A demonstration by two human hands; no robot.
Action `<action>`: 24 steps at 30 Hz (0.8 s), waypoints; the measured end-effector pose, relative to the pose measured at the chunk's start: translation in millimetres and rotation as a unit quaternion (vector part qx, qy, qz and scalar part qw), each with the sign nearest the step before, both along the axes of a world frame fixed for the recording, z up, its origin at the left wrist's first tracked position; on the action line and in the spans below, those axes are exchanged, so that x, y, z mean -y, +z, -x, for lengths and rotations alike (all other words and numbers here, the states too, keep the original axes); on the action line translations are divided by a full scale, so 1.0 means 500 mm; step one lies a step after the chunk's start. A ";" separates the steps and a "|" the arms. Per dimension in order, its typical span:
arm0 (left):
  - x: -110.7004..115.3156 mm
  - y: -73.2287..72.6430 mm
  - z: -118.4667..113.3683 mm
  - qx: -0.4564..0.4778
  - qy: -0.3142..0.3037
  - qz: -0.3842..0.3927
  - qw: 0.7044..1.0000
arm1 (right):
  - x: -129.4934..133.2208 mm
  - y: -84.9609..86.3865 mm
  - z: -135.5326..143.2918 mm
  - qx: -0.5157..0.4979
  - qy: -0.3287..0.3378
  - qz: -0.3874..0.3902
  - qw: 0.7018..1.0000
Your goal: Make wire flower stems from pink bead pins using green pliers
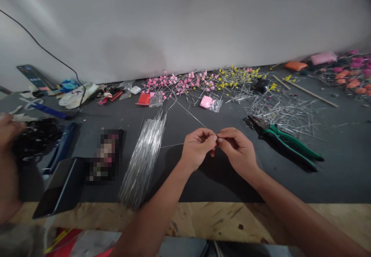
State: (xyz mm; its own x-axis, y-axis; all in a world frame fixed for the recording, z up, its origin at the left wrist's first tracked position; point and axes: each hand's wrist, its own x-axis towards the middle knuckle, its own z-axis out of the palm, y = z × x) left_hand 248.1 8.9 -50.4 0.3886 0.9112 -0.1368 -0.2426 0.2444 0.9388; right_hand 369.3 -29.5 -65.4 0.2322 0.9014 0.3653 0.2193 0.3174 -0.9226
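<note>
Over the dark table, my left hand (pixel 199 147) and my right hand (pixel 237 148) meet at the fingertips, both pinched closed. A thin wire (pixel 189 113) runs from the pinch up and to the left; another thin length extends left from my left hand toward a bundle of silver wires (pixel 144 156). What sits between the fingertips is too small to make out. Pliers with green and black handles (pixel 292 143) lie to the right of my right hand. Beyond the hands is a small pink packet (pixel 206 102).
Wire stems with pink tips (pixel 179 82) and yellow tips (pixel 236 77) line the wall. Loose wires (pixel 282 112) lie behind the pliers. A red packet (pixel 143 99), a dark tablet-like object (pixel 62 185) and blue scissors-like handles (pixel 62 147) are leftward. Another person's hand (pixel 10 131) is at far left.
</note>
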 end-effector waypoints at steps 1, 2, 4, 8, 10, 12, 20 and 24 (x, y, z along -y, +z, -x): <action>0.000 -0.001 0.000 -0.001 0.001 0.003 1.000 | -0.001 0.000 0.000 0.000 0.000 0.005 1.000; -0.001 -0.002 0.000 -0.004 0.002 0.005 1.000 | -0.002 0.000 0.000 0.000 0.000 0.011 1.000; -0.002 -0.004 0.000 -0.007 0.005 0.008 1.000 | -0.003 -0.001 0.000 0.004 0.000 0.022 1.000; -0.004 -0.008 -0.001 -0.005 0.017 -0.002 1.000 | -0.005 -0.004 0.000 0.013 -0.004 0.026 1.000; -0.004 -0.009 -0.001 -0.004 0.024 -0.008 1.000 | -0.006 -0.005 -0.001 0.017 -0.003 0.027 0.999; -0.004 -0.009 -0.002 -0.006 0.029 -0.013 0.999 | -0.006 -0.005 -0.002 0.021 0.000 0.030 0.999; -0.006 -0.007 -0.001 -0.091 0.066 -0.051 0.992 | -0.009 -0.010 -0.004 0.038 0.009 0.071 0.997; -0.010 -0.010 0.005 -0.144 0.075 -0.080 0.983 | -0.014 -0.017 -0.002 0.048 0.012 0.080 0.996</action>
